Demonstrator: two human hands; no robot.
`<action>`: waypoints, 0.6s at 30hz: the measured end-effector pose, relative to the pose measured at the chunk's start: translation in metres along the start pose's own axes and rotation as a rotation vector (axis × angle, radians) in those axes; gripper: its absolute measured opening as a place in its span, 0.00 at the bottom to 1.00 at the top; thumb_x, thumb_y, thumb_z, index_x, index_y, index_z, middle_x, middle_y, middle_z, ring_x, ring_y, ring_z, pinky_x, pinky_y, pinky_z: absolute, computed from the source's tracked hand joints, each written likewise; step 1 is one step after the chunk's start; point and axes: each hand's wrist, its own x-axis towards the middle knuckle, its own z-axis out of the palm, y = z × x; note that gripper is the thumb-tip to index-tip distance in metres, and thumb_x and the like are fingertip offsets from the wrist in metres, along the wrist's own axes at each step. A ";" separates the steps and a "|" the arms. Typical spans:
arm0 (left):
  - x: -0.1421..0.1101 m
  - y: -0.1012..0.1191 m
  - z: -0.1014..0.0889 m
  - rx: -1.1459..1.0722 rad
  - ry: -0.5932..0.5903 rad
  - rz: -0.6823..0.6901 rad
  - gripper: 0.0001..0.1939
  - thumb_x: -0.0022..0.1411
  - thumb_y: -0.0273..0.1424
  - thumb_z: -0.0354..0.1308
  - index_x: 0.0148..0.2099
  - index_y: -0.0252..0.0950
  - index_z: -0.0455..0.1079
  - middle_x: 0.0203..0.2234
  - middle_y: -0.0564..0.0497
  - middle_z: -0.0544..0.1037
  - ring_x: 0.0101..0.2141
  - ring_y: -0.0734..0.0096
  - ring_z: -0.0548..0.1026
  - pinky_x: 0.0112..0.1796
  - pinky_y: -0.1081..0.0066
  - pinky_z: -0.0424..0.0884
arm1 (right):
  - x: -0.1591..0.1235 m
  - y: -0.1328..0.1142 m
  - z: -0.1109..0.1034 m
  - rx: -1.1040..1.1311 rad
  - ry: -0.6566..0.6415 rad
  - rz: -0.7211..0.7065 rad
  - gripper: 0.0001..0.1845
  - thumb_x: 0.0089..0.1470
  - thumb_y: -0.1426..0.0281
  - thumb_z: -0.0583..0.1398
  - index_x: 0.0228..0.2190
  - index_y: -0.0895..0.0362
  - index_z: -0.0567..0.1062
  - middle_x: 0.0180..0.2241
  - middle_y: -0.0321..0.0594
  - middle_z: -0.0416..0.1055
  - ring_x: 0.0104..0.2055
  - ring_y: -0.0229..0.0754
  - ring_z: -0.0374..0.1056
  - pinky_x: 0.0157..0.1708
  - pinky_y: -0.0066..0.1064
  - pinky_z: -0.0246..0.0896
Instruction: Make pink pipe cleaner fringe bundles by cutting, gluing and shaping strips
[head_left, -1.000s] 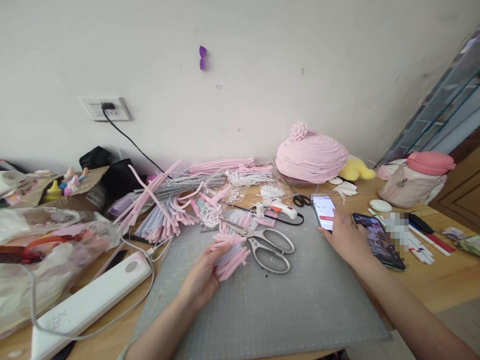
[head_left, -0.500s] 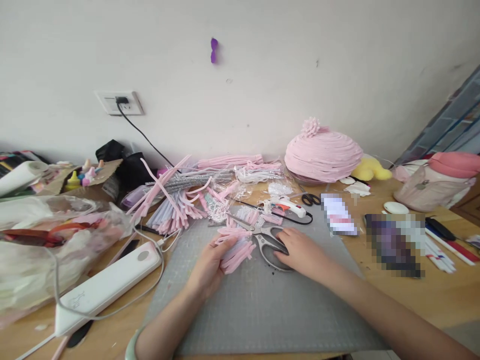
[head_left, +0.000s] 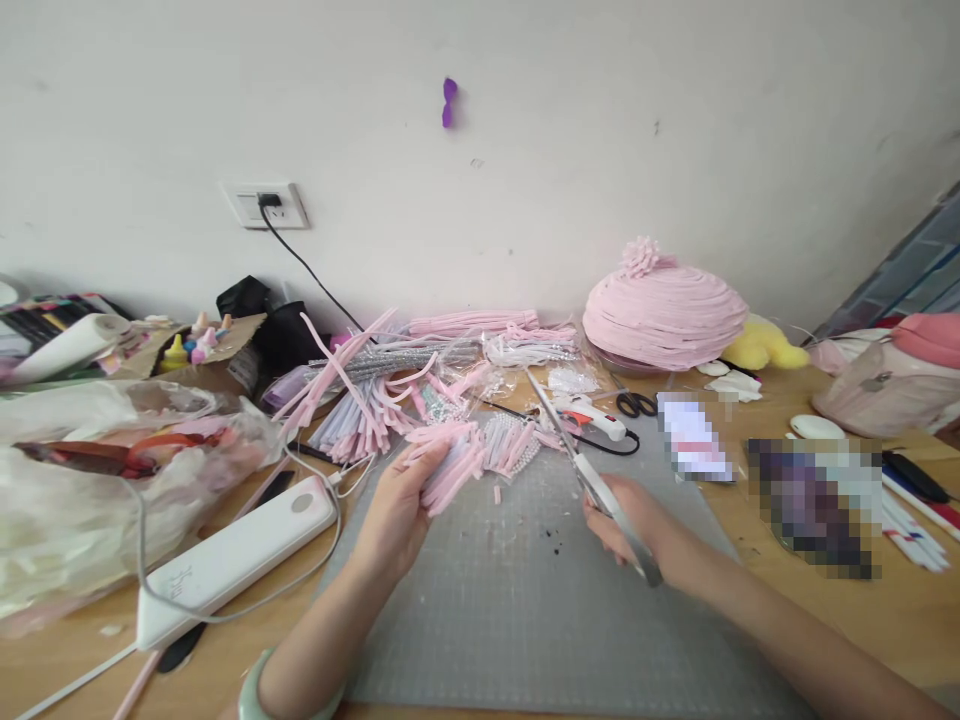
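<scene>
Gripping the strip bundle [head_left: 456, 468] over the far half of the mat [head_left: 525, 620], your left hand [head_left: 400, 495] had open room toward the near edge; your right hand [head_left: 634, 515] clasped scissors [head_left: 606, 498]. The bundle looked soft, pink and lilac; the blades [head_left: 553, 416], slim metal.

Soft light, faint shadows, blocky pixelation at right.

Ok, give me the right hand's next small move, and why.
I'd probably swing the scissors left, toward the bundle of pink and pale strips. The right hand already grips them, but their blades point toward the wall, apart from the bundle, which the left hand holds.
</scene>
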 end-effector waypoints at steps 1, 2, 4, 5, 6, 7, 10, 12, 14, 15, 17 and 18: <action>0.002 0.003 0.000 -0.004 0.011 0.053 0.11 0.50 0.29 0.62 0.39 0.34 0.74 0.37 0.48 0.79 0.40 0.64 0.75 0.37 0.76 0.70 | -0.004 -0.002 0.000 0.084 -0.047 0.007 0.13 0.50 0.60 0.52 0.22 0.56 0.62 0.14 0.29 0.57 0.15 0.33 0.54 0.16 0.24 0.49; 0.005 0.006 0.000 -0.008 0.020 0.110 0.11 0.50 0.29 0.62 0.39 0.35 0.74 0.37 0.48 0.79 0.41 0.64 0.75 0.38 0.75 0.69 | -0.007 -0.004 -0.001 0.158 -0.091 -0.005 0.16 0.52 0.57 0.50 0.24 0.56 0.63 0.14 0.28 0.55 0.14 0.32 0.52 0.15 0.24 0.49; 0.012 0.012 0.003 -0.014 0.009 0.194 0.12 0.49 0.29 0.62 0.39 0.35 0.73 0.36 0.49 0.79 0.41 0.64 0.74 0.39 0.74 0.69 | -0.013 -0.009 -0.002 0.258 -0.172 -0.084 0.23 0.52 0.50 0.45 0.28 0.57 0.64 0.15 0.28 0.54 0.14 0.31 0.51 0.16 0.25 0.51; 0.016 0.016 0.006 -0.014 -0.001 0.223 0.12 0.49 0.29 0.63 0.39 0.34 0.73 0.36 0.49 0.79 0.40 0.64 0.75 0.39 0.74 0.69 | -0.015 -0.012 -0.003 0.282 -0.209 -0.142 0.27 0.51 0.47 0.44 0.31 0.57 0.66 0.17 0.30 0.55 0.16 0.32 0.52 0.18 0.26 0.54; 0.021 0.020 0.009 -0.003 -0.006 0.253 0.12 0.49 0.29 0.63 0.38 0.34 0.73 0.35 0.49 0.79 0.40 0.65 0.75 0.39 0.74 0.68 | -0.015 -0.015 -0.004 0.288 -0.241 -0.199 0.31 0.50 0.45 0.42 0.34 0.57 0.66 0.19 0.32 0.57 0.18 0.33 0.54 0.21 0.28 0.56; 0.026 0.025 0.012 0.009 -0.011 0.277 0.11 0.48 0.29 0.63 0.38 0.33 0.73 0.35 0.49 0.79 0.39 0.65 0.75 0.40 0.74 0.68 | -0.015 -0.018 -0.005 0.280 -0.266 -0.253 0.34 0.49 0.43 0.42 0.36 0.57 0.67 0.22 0.34 0.59 0.20 0.34 0.56 0.25 0.30 0.58; 0.040 0.036 0.023 0.041 -0.012 0.348 0.11 0.48 0.29 0.63 0.37 0.33 0.73 0.33 0.50 0.79 0.37 0.68 0.75 0.39 0.74 0.68 | -0.011 -0.023 -0.003 0.228 -0.292 -0.348 0.41 0.45 0.38 0.40 0.43 0.56 0.66 0.30 0.39 0.61 0.27 0.37 0.58 0.33 0.33 0.59; 0.047 0.038 0.029 0.026 -0.016 0.386 0.12 0.48 0.30 0.63 0.37 0.33 0.73 0.33 0.49 0.78 0.36 0.68 0.75 0.38 0.72 0.68 | -0.006 -0.023 0.000 0.215 -0.293 -0.354 0.45 0.43 0.36 0.38 0.46 0.57 0.65 0.31 0.40 0.60 0.28 0.37 0.58 0.33 0.34 0.58; 0.049 0.036 0.033 0.028 -0.052 0.406 0.13 0.48 0.31 0.63 0.38 0.33 0.72 0.33 0.49 0.78 0.35 0.67 0.75 0.38 0.72 0.68 | -0.002 -0.020 0.004 0.227 -0.279 -0.357 0.45 0.44 0.37 0.37 0.47 0.57 0.63 0.31 0.40 0.59 0.27 0.37 0.57 0.33 0.34 0.58; 0.049 0.034 0.034 0.046 -0.080 0.409 0.13 0.49 0.31 0.63 0.38 0.33 0.72 0.34 0.48 0.78 0.36 0.67 0.75 0.38 0.71 0.68 | -0.001 -0.018 0.007 0.241 -0.266 -0.362 0.44 0.45 0.37 0.37 0.48 0.57 0.63 0.30 0.39 0.60 0.27 0.37 0.57 0.33 0.34 0.58; 0.048 0.029 0.035 0.095 -0.134 0.412 0.13 0.50 0.31 0.62 0.40 0.34 0.72 0.37 0.48 0.78 0.37 0.67 0.75 0.39 0.71 0.68 | 0.001 -0.015 0.010 0.276 -0.239 -0.368 0.44 0.45 0.37 0.37 0.48 0.57 0.63 0.29 0.38 0.59 0.26 0.37 0.56 0.31 0.34 0.57; 0.046 0.027 0.036 0.116 -0.155 0.414 0.13 0.51 0.32 0.62 0.41 0.34 0.72 0.38 0.48 0.78 0.38 0.66 0.74 0.40 0.71 0.68 | 0.002 -0.014 0.011 0.291 -0.226 -0.366 0.45 0.44 0.37 0.37 0.47 0.57 0.63 0.28 0.38 0.59 0.25 0.36 0.55 0.30 0.33 0.56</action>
